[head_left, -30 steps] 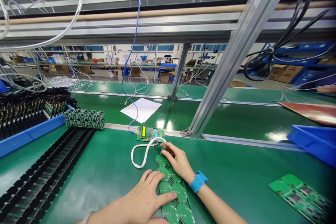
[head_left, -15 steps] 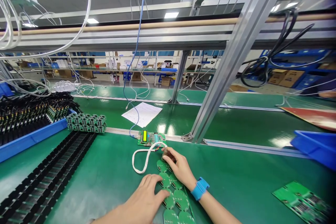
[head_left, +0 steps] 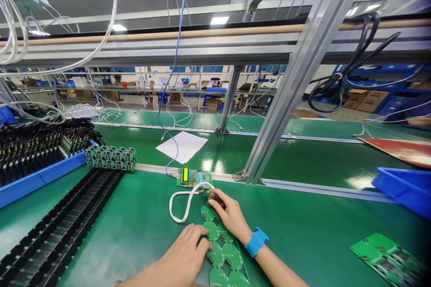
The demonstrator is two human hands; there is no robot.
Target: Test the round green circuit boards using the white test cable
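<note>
The right hand [head_left: 231, 216] pinches a small brownish block [head_left: 211, 199] at the far end of a green panel of round circuit boards [head_left: 218, 254]; the left hand [head_left: 183, 251], loosely open, touches the panel's edge.

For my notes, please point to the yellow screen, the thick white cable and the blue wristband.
Screen [head_left: 185, 175]: head view, lit face.
Cable [head_left: 190, 202]: head view, its loop.
Wristband [head_left: 257, 242]: head view, outer side.
</note>
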